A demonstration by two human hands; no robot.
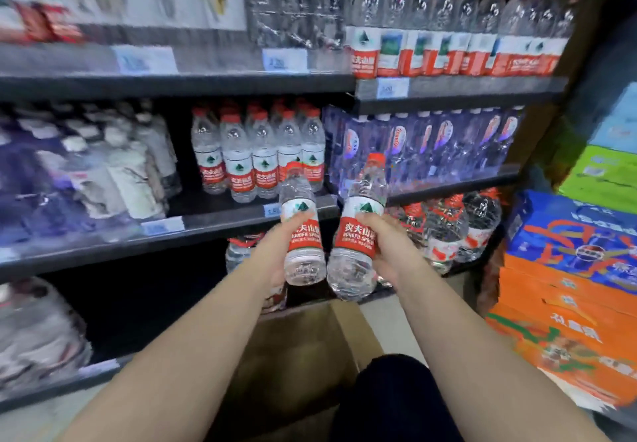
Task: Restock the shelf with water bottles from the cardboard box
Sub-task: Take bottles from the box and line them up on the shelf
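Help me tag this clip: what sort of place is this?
Most likely a shop's drinks aisle: dark shelves packed with rows of bottled water, price tags on the shelf edges, and stacked cartons at the right.

Both held bottles [303, 235] are clear glossy plastic with red film labels. The cardboard box [303, 348] looks matt brown; the shelf [241, 216] is dark and matt.

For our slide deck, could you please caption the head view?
Left hand grips the left bottle, right hand the right bottle, before the matching row on the shelf, above the box.
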